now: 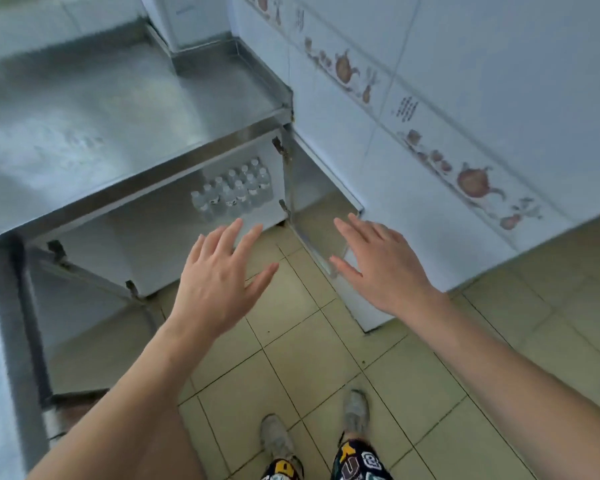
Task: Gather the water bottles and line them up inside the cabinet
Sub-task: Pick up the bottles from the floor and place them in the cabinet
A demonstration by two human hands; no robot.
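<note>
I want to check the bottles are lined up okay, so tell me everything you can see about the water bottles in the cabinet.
The bottles are small, clear plastic ones with white caps and pale labels, all upright. They stand packed close together in two rows on the floor of the open steel cabinet, toward its right rear, the rows running back toward the corner. About a dozen show; blur hides the exact count. Neither hand touches them: the left hand and the right hand are out in front, fingers spread, holding nothing.

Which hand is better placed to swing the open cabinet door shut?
Probably the right hand: it hovers open just beside the open door. The left hand is also empty but sits in front of the cabinet opening, below the bottles.
</note>
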